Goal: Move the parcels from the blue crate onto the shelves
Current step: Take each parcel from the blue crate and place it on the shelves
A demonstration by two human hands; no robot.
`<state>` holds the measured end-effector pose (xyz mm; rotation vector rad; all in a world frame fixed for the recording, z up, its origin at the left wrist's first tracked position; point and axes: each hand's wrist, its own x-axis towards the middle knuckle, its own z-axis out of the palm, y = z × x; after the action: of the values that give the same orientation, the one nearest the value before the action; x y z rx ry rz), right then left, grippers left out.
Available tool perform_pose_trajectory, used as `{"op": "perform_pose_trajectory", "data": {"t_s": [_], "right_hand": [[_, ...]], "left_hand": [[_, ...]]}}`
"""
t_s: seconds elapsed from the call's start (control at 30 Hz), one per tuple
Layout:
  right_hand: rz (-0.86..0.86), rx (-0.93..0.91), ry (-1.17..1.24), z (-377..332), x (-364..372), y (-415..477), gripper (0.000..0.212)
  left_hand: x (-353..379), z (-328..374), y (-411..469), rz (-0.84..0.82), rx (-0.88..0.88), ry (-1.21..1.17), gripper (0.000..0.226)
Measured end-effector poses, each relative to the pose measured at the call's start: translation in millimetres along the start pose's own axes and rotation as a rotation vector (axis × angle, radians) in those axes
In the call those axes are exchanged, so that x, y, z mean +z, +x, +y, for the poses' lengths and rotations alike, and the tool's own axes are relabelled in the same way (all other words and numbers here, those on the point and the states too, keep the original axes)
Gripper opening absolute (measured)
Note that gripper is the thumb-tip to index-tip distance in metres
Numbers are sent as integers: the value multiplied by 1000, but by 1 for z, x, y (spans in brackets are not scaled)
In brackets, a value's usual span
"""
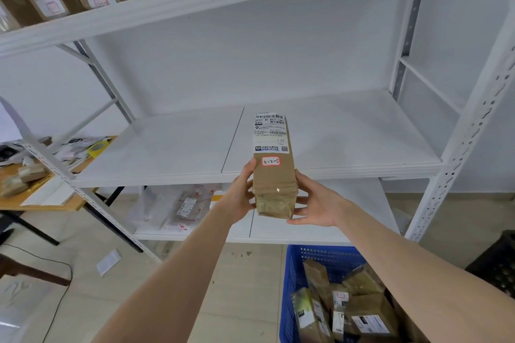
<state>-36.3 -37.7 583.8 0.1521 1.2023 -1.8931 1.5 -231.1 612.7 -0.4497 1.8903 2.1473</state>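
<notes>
Your parcel [274, 172] stands tilted across the front edge of the middle shelf [172, 153], with open white board behind it. Your left hand [243, 192] clasps its left side and your right hand [316, 202] wraps its near end. The blue crate [292, 287] sits below.

I'm seeing matt brown cardboard on the parcel [274, 175] at centre frame — glossy clear tape [274, 195] wrapping its near end, white paper label [270, 132] on top. The shelves [334, 145] look smooth white painted metal; blue crate [292, 273], lower right, perforated plastic.
</notes>
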Motion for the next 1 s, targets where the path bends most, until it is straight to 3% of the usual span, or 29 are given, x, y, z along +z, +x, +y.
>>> {"op": "perform_pose_trajectory", "data": {"t_s": [0.17,0.47,0.6,0.8,1.0], "right_hand": [[8,-22,41,1,10,8,73],[48,-53,78,2,52,45,68],[95,-84,66,0,81,75,70],[156,-147,8,-3,134,127,62],[182,-206,-21,-12,170,156,58]], "left_hand": [[-16,5,-6,-51,30,-51,79],[-75,18,8,-147,54,-31,96],[-117,31,26,-175,25,-21,93],[-186,61,59,-206,5,-37,47],[-230,86,79,-273,11,1,56]]}}
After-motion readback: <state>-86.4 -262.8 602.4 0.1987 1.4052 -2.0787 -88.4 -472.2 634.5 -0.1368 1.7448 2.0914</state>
